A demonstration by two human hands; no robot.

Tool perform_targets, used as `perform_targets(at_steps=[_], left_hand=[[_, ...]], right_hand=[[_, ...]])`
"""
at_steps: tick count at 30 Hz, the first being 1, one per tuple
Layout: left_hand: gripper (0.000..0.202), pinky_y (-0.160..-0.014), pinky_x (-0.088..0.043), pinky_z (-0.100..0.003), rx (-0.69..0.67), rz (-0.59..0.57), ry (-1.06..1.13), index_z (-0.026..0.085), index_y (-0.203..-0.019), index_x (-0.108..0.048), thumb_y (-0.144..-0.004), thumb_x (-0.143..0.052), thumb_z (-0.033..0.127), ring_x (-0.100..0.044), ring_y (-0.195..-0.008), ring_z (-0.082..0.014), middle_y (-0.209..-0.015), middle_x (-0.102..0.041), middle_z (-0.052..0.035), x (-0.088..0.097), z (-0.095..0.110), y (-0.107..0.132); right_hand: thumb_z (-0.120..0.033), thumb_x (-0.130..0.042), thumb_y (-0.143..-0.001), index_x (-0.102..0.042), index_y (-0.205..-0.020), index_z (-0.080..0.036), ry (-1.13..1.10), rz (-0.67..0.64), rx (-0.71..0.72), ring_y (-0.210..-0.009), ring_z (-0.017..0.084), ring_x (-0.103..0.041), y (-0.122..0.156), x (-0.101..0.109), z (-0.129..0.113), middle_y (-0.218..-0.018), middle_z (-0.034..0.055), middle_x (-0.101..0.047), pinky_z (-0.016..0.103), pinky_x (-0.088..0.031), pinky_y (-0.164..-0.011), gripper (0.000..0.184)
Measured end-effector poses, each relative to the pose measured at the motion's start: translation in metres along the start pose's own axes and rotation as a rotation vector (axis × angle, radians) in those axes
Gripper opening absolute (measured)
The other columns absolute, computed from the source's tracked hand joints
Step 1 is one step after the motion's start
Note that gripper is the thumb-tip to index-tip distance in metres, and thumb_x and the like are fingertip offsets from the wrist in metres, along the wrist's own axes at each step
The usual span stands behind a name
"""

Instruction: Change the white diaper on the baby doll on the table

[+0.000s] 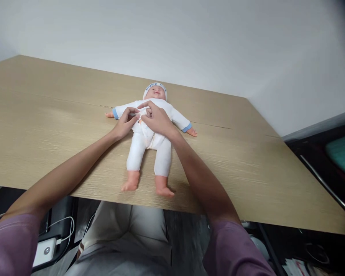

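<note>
A baby doll lies on its back on the table, its head toward the wall and its bare feet toward me. It wears a white outfit with blue cuffs and a white headband with blue lettering. Over its belly, my left hand pinches the front of the white top between thumb and fingertips. Close beside it, my right hand has its thumb and curled fingers on the same cloth, with the index finger stretched across the chest. A small orange patch shows between the hands. My fingers partly hide the cloth they grip.
The wooden table reaches back to a pale wall. At the right edge stands a dark object with a greenish panel. Below the near edge, a white device with a cable rests on a black chair.
</note>
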State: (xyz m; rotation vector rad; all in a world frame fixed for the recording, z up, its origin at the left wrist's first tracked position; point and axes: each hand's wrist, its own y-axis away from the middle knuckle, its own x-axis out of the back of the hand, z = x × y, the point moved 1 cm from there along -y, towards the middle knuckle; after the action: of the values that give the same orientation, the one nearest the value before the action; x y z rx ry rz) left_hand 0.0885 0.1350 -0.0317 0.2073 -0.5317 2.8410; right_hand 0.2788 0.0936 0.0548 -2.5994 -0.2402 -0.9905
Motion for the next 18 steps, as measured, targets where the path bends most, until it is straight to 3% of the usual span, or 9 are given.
perform_targets(at_steps=[5,8,10,12,14,16,18], left_hand=[[0.051,-0.086,-0.054,-0.034,-0.037,0.089,-0.046,0.027,-0.124,-0.060,-0.096,-0.078,0.064,-0.064,-0.095,-0.0191,-0.125,-0.071,-0.0074,-0.001,-0.002,0.003],[0.048,-0.086,-0.055,-0.036,-0.089,0.192,-0.112,0.027,-0.127,-0.061,-0.099,-0.078,0.062,-0.064,-0.093,-0.0193,-0.133,-0.071,-0.0086,-0.001,0.010,0.011],[0.042,-0.093,-0.056,-0.041,-0.182,0.246,-0.199,0.027,-0.130,-0.063,-0.108,-0.067,0.063,-0.066,-0.101,-0.0234,-0.136,-0.072,-0.0107,-0.002,0.024,0.018],[0.043,-0.110,-0.053,-0.049,-0.311,0.188,-0.326,0.027,-0.135,-0.068,-0.115,-0.053,0.062,-0.067,-0.120,-0.0290,-0.143,-0.074,-0.0125,-0.003,0.037,0.024],[0.050,-0.125,-0.043,-0.056,-0.395,0.030,-0.446,0.027,-0.142,-0.072,-0.120,-0.041,0.060,-0.062,-0.138,-0.0329,-0.151,-0.073,-0.0121,-0.006,0.046,0.028],[0.057,-0.132,-0.035,-0.059,-0.421,-0.096,-0.532,0.027,-0.149,-0.073,-0.121,-0.033,0.058,-0.056,-0.148,-0.0349,-0.158,-0.072,-0.0114,-0.007,0.052,0.030],[0.060,-0.134,-0.031,-0.061,-0.425,-0.128,-0.583,0.028,-0.156,-0.071,-0.122,-0.031,0.056,-0.050,-0.152,-0.0367,-0.166,-0.066,-0.0111,-0.007,0.059,0.035]], right_hand=[[-0.016,-0.065,-0.090,-0.070,-0.128,-0.026,-0.007,0.082,0.025,-0.076,0.021,-0.056,0.000,0.001,0.007,-0.073,-0.0070,-0.050,0.035,-0.048,-0.080,0.039],[-0.011,-0.064,-0.086,-0.067,-0.135,-0.026,0.008,0.166,0.068,-0.084,0.021,-0.058,-0.002,0.000,0.015,-0.089,-0.0028,-0.056,0.037,-0.053,-0.085,0.052],[-0.010,-0.063,-0.088,-0.065,-0.140,-0.027,0.028,0.223,0.102,-0.092,0.023,-0.060,-0.004,0.000,0.018,-0.102,0.0016,-0.060,0.039,-0.056,-0.088,0.054],[-0.011,-0.061,-0.092,-0.064,-0.142,-0.027,0.046,0.297,0.123,-0.100,0.024,-0.060,-0.004,0.001,0.016,-0.114,0.0054,-0.061,0.040,-0.058,-0.090,0.053],[-0.010,-0.058,-0.094,-0.063,-0.139,-0.028,0.050,0.390,0.135,-0.103,0.025,-0.061,0.001,0.004,0.008,-0.119,0.0068,-0.061,0.041,-0.059,-0.092,0.048],[-0.009,-0.055,-0.095,-0.063,-0.132,-0.028,0.035,0.461,0.155,-0.099,0.024,-0.060,0.014,0.009,-0.006,-0.116,0.0060,-0.060,0.041,-0.060,-0.090,0.042],[-0.008,-0.053,-0.096,-0.062,-0.125,-0.028,0.001,0.483,0.192,-0.092,0.023,-0.059,0.035,0.014,-0.024,-0.106,0.0043,-0.058,0.040,-0.061,-0.086,0.037]])
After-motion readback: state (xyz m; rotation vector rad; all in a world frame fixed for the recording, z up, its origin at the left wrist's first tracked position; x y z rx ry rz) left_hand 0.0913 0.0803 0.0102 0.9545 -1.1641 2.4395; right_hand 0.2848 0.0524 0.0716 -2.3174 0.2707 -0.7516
